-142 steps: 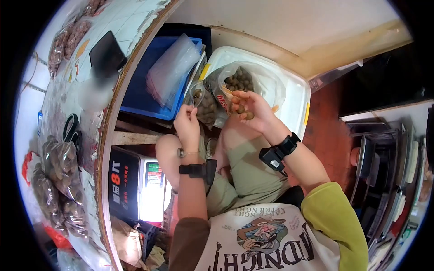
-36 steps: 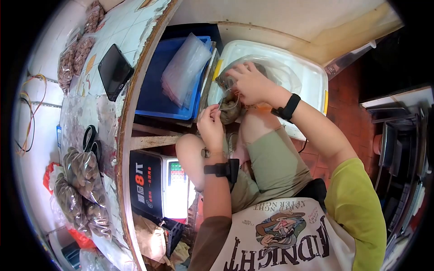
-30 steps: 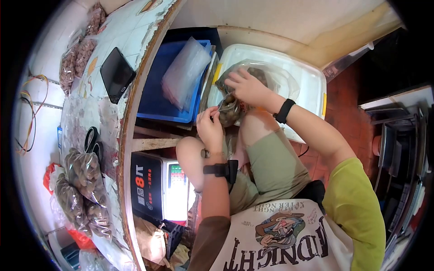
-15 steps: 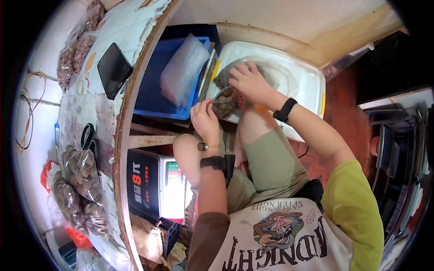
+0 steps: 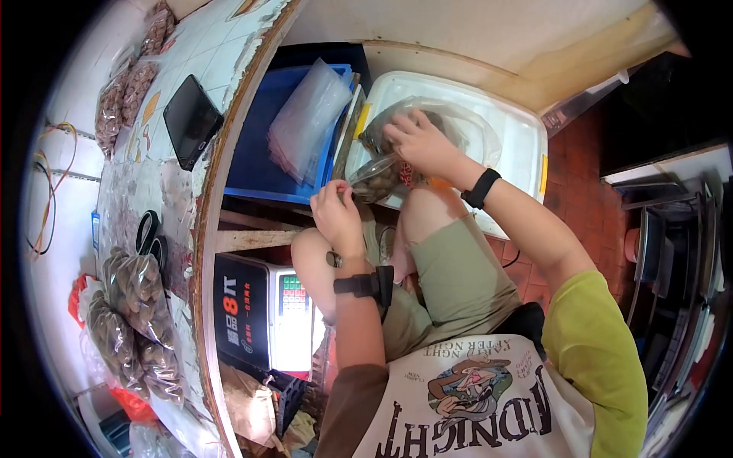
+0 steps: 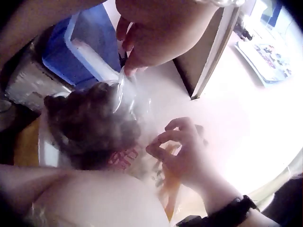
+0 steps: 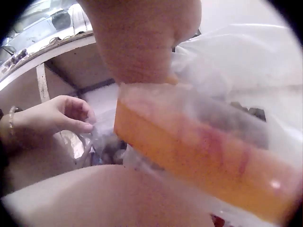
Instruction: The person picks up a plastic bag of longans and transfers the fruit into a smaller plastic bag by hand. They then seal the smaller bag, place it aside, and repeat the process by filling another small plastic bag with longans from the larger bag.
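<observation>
My left hand (image 5: pixel 336 217) pinches the rim of a small clear plastic bag (image 5: pixel 376 180) with brown round pieces inside. In the left wrist view, the thumb and a finger of this hand hold the bag's thin edge. My right hand (image 5: pixel 429 146) is over a larger clear bag (image 5: pixel 479 126) with red print, just beside the small one. Its fingers look loosely bent and spread, with a gap between thumb and index finger in the left wrist view. An orange printed part of a bag (image 7: pixel 199 151) fills much of the right wrist view.
Both bags are at a white lidded bin (image 5: pixel 527 130). Flat plastic bags (image 5: pixel 309 114) lie in a blue crate (image 5: pixel 248 137) to the left. The tiled counter (image 5: pixel 172 191) carries a phone (image 5: pixel 191 122), scissors (image 5: pixel 149 233) and filled bags (image 5: pixel 134 305). Below it stands a scale (image 5: pixel 294 305).
After holding several brown round pieces, the right hand moved over the bags and then stayed near there. In the last second the left hand shifted left and down, drawing the small bag's rim along.
</observation>
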